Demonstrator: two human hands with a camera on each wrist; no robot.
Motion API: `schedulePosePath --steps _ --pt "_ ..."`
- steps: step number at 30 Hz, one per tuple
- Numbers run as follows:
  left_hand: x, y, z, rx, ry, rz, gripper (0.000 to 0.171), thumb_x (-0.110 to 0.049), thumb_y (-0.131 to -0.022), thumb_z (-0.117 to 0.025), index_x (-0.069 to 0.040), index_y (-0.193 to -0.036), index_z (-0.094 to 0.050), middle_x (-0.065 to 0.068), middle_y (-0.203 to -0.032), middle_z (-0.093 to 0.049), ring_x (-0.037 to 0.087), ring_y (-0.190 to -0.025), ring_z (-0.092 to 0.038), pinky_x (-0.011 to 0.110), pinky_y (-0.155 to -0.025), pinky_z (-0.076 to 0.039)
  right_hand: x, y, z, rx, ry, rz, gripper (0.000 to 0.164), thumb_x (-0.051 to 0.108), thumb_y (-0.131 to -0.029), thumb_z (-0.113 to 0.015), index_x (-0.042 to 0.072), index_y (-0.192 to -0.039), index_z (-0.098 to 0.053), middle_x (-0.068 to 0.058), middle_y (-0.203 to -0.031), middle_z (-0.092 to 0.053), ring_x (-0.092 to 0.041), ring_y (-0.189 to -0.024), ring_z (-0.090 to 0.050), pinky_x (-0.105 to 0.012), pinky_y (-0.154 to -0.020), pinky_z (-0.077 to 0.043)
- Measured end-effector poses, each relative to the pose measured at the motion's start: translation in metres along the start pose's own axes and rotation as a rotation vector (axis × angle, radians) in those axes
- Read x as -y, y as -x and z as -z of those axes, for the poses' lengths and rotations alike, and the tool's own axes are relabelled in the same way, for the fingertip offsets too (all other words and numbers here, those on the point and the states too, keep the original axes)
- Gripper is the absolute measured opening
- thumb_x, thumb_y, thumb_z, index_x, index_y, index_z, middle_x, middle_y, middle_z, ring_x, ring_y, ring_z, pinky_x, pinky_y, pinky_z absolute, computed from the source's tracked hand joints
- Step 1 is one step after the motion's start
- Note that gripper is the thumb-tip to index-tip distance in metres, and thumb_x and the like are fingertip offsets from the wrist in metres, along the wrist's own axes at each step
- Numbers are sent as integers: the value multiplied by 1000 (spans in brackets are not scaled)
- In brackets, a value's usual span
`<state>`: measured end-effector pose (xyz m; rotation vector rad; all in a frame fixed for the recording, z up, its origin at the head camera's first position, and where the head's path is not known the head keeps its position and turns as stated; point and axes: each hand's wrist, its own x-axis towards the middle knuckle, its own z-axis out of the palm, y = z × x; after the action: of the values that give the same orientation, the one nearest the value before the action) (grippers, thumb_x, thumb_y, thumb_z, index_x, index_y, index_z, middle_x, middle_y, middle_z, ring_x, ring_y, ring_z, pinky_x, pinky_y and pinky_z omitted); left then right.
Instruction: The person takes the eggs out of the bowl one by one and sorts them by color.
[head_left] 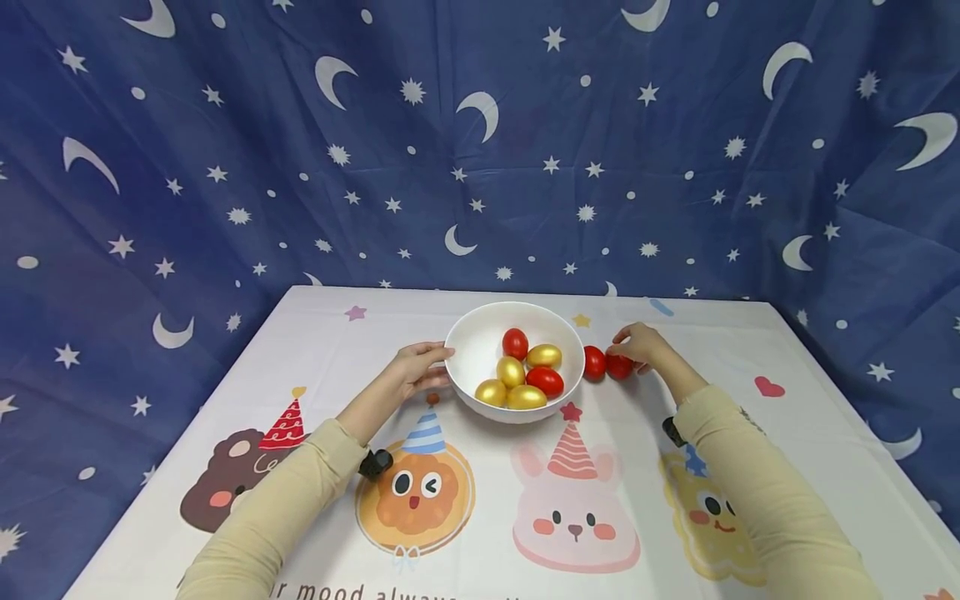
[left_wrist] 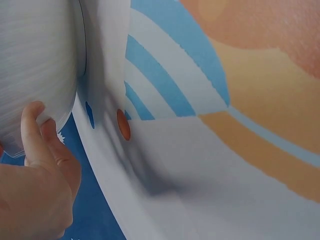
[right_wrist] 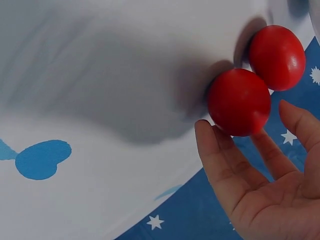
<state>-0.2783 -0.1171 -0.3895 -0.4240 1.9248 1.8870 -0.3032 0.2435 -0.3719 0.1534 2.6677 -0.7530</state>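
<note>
White in finish, the bowl (head_left: 477, 343) is standing near the rear edge of the surface (head_left: 750, 333), about midway between its left and right edges. The left hand (head_left: 414, 368) is gripping the bowl from the left-edge side, with fingers at the rim and against the outer wall; this grip is probably serving to steady the bowl. Two red eggs and four gold eggs are lying inside, mostly toward the front and right of the bowl, where the curved wall is likely retaining them.

The right hand (head_left: 643, 343) is reaching around the outer red egg (head_left: 619, 367) from the right-edge side. In the right wrist view, the fingers are extending beside and behind this egg while the thumb is standing apart, so the hand is not clamping it. The two hands are working well apart, on opposite sides of the bowl.

The inner red egg (head_left: 594, 363) is sitting just beside the bowl and close against the outer red egg; it is therefore obstructing the straight path along the surface between that egg and the bowl. Printed cartoon figures are covering the surface toward its front edge. Behind the rear edge, a blue curtain (head_left: 652, 200) with moons and stars is hanging.
</note>
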Motion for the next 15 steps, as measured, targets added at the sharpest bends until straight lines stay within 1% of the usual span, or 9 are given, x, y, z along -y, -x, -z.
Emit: schedulePosePath --steps 3,10,15 --pt "0 0 0 5 5 -1 47 -20 -89 -65 -8 -133 -51 17 -128 -56 11 -72 -67 20 -71 -62 0 -1 0 -7 9 5 45 20 -92 -56 -8 -127 -48 -28 -116 -51 -28 -80 -56 -39 -73 -64" --pt "0 0 -1 8 9 1 46 -19 -90 -64 -8 -132 -51 17 -128 -57 12 -75 -67 21 -71 -62 4 3 1 2 15 -5 44 20 -93 -54 -7 -127 -48 -28 -118 -50 -31 -87 -56 -41 -78 -63" --pt "0 -1 -1 -1 15 7 46 -19 -90 -65 -8 -132 -52 16 -127 -57 10 -70 -66 20 -70 -62 5 6 4 -5 36 23 44 21 -92 -55 -8 -125 -49 -25 -109 -53 -28 -82 -54 -41 -77 -63"
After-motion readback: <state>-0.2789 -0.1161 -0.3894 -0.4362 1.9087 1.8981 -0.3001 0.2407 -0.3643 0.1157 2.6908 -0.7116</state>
